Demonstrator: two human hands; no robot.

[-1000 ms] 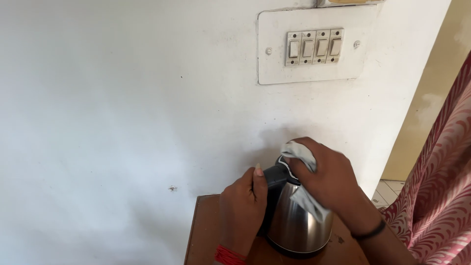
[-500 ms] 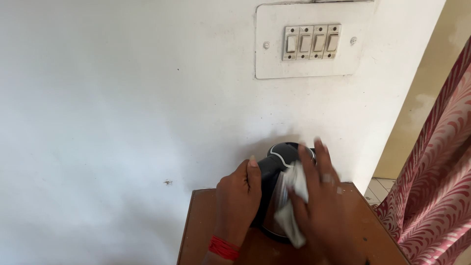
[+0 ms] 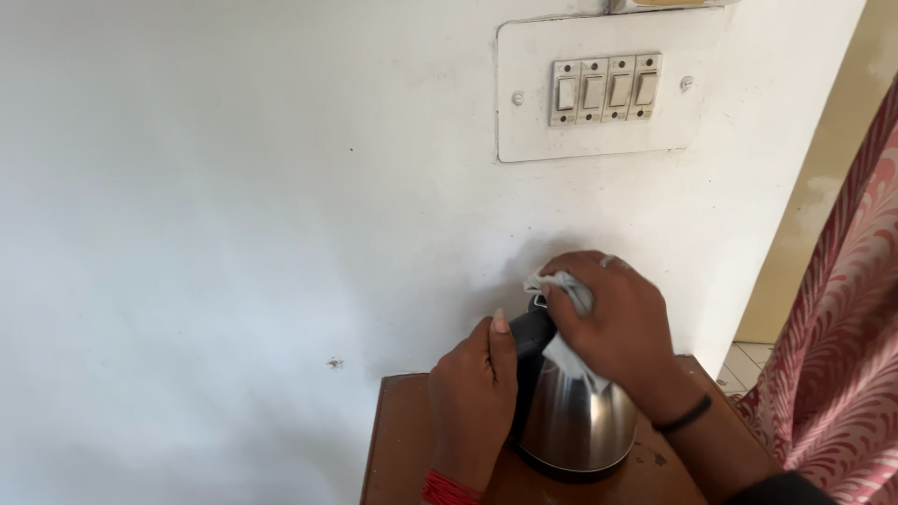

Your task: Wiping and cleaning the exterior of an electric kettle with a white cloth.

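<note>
Steel kettle [image 3: 578, 425] stands on the brown wooden bench [image 3: 393, 449], close to the white wall [image 3: 234, 187] under the switch plate [image 3: 608, 93]. The left hand [image 3: 472, 402] has its grip closed around the black handle [image 3: 529, 335], I think to hold the kettle steady. The right hand [image 3: 613, 327] has its grip clamped on a pale cloth [image 3: 564, 318], pressed on the lid area. A red patterned curtain [image 3: 842, 355] hangs at right.

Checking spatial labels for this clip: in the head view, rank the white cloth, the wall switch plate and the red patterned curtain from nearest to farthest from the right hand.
1. White crumpled cloth: in the right hand's grip, on top of the shiny steel kettle.
2. Red patterned curtain: hanging to its right.
3. White wall switch plate: on the wall above.
</note>
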